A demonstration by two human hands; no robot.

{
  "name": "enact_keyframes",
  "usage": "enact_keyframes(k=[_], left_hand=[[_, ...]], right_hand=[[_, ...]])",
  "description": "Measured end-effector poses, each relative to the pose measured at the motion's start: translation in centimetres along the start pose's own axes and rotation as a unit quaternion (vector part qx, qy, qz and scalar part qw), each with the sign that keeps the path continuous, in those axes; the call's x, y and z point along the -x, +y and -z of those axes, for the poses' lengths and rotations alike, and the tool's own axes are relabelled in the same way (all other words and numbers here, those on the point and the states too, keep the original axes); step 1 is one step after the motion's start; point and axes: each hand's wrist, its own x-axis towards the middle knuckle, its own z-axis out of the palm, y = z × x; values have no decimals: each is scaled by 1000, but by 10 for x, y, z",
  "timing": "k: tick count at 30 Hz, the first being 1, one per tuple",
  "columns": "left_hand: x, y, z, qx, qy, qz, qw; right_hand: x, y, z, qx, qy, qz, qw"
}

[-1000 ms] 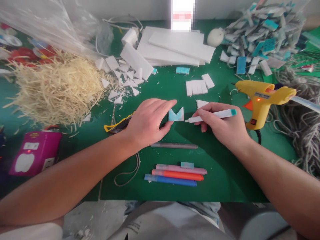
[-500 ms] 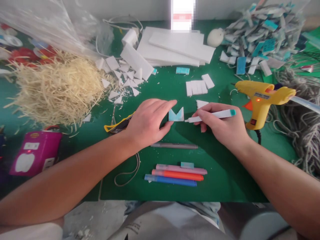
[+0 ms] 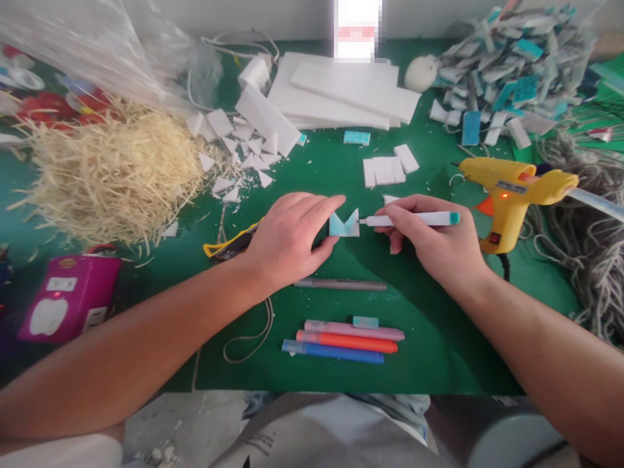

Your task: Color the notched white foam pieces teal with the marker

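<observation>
A small white foam piece (image 3: pixel 344 226) with a V-shaped notch in its top edge lies on the green tabletop, its face partly coloured light blue. My left hand (image 3: pixel 290 237) steadies it at its left side, thumb below and fingers above. In my right hand (image 3: pixel 429 227) is a white marker (image 3: pixel 414 219) with a teal end, gripped like a pen. The marker's tip is at the right edge of the foam piece. Another white foam scrap (image 3: pixel 389 199) shows partly behind my right fingers. A yellow-handled cutter (image 3: pixel 229 244) lies beside my left wrist.
Near me lie grey (image 3: pixel 341 284), pink (image 3: pixel 331 327), orange (image 3: pixel 346 341) and blue (image 3: pixel 336 353) markers. A yellow glue gun (image 3: pixel 509 195) stands at right. Behind are foam rectangles (image 3: pixel 385 170), foam sheets (image 3: pixel 341 91) and a straw heap (image 3: pixel 117 172). A purple box (image 3: pixel 71 296) sits left.
My right hand has shifted the marker tip slightly up along the foam piece's right side, and the marker lies more level. My left hand and the foam piece stay put.
</observation>
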Motion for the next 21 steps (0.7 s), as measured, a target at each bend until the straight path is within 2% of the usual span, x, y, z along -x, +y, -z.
enact_keyframes(k=[2,6,13,19,21], left_hand=[[0,0,0,-2,3,-4,1000],[0,0,0,4,4,-5,1000],[0,1,1,13,-19,16,1000],[0,1,0,9,-13,10,1000],[0,1,0,10,-18,16,1000]], right_hand=[[0,0,0,1,2,3,1000],[0,-1,1,20,-43,-8,999],[-2,3,-3,-10,17,6,1000],[-2,0,-1,9,-21,-2,1000],[-1,0,-1,2,-9,2,1000]])
